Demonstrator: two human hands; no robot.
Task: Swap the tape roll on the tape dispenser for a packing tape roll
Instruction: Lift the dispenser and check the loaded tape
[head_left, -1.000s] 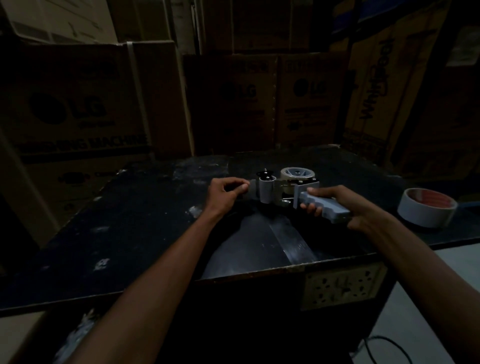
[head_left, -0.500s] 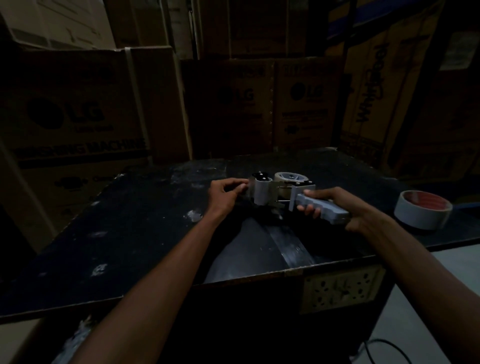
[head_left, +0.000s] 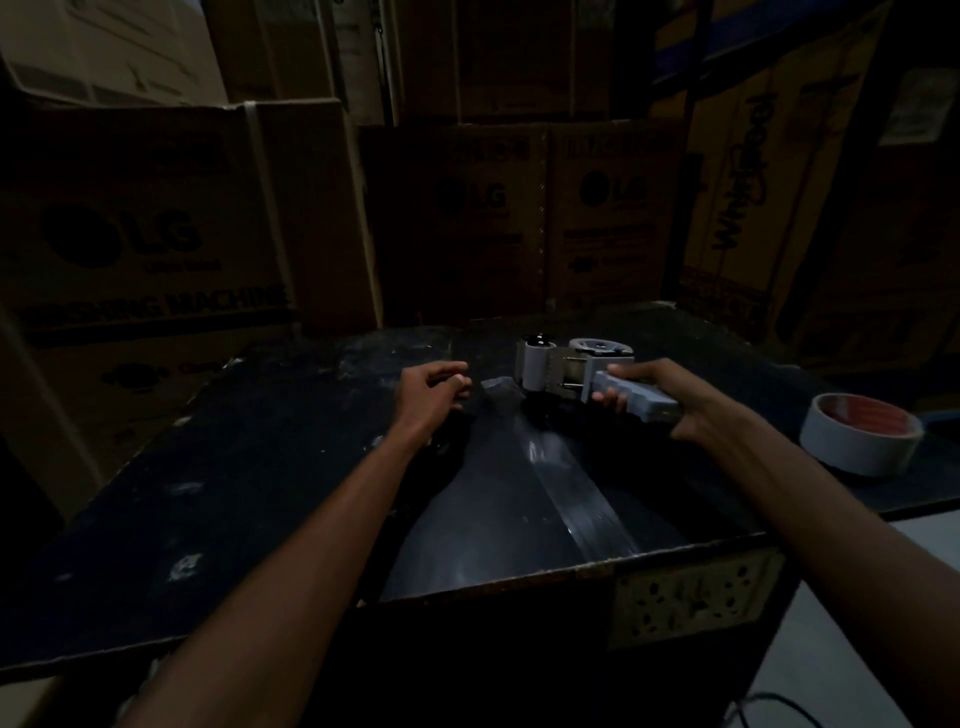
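A grey tape dispenser stands on the black table right of centre. My right hand is wrapped around its handle. The round spool shows at the dispenser's far side, and the pale front roller points left. My left hand is a short way left of the dispenser, fingers pinched together. A small greyish tape end lies between those fingers and the roller. A pale tape roll with a reddish core lies flat at the table's right edge, untouched.
Tall cardboard appliance boxes wall in the table at the back and left. A strip of shiny tape runs along the tabletop toward the near edge. A socket panel sits on the table's front face. The scene is very dim.
My left hand has drawn back to the left, away from the dispenser's front roller that it touched before. The dispenser and my right hand have shifted slightly right.
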